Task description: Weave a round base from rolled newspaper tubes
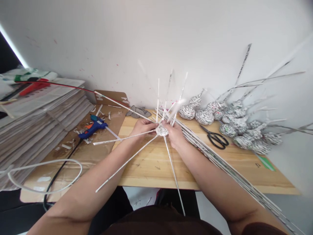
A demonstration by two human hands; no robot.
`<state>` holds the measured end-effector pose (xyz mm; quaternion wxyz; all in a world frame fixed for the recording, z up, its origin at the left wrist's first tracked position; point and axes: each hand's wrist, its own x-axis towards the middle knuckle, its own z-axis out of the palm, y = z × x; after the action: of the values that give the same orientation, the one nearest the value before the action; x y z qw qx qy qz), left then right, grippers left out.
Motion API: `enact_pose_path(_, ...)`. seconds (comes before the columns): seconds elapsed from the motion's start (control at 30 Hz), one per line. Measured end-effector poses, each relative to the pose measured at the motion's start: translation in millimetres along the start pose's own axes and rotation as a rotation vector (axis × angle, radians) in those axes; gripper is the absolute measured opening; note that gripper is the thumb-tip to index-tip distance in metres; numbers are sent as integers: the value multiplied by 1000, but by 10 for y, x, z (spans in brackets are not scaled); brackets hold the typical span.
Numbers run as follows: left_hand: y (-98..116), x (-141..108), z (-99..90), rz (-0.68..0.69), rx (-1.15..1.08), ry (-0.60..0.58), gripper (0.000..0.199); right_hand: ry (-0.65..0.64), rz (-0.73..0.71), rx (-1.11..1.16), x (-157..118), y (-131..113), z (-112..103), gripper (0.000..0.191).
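A small round weave of rolled paper strips (162, 130) is held between my two hands above the wooden table, with several thin paper rods radiating from it. My left hand (144, 128) has its fingers closed on the left side of the weave. On the right side, my right hand (173, 132) pinches the weave with thumb and fingers; some rods near it are blurred. Beside and beneath my right forearm runs a long bundle of paper rods (215, 156).
Black scissors (216, 138) lie right of the bundle, before several woven gourd shapes (204, 116). A blue glue gun (93, 127) rests on cardboard (102, 151) at left, near stacked newspapers (49, 120). A grey cloth (138, 112) lies behind my left hand, near the wall.
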<state>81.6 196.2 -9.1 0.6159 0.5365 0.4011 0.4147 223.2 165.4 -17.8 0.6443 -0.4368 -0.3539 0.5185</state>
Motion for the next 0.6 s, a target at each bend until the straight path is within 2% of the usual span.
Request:
enact_pose_path(0.1, 23, -27, 22, 4, -52, 49, 32, 71, -11, 22, -17, -23, 23, 29)
enact_pose_path(0.23, 11, -27, 36, 19, -99, 95, 33, 106, -19, -13, -40, -18, 37, 31)
enact_pose_path(0.33, -7, -14, 45, 22, -113, 84, 37, 91, -67, -38, -41, 0, 29, 30)
enact_pose_path(0.47, -25, -15, 75, 28, -176, 145, 42, 61, -103, -67, -20, -4, 10, 26)
enact_pose_path(0.6, -35, -17, 89, 24, -203, 161, 39, 15, -126, -81, -4, -14, -5, 22)
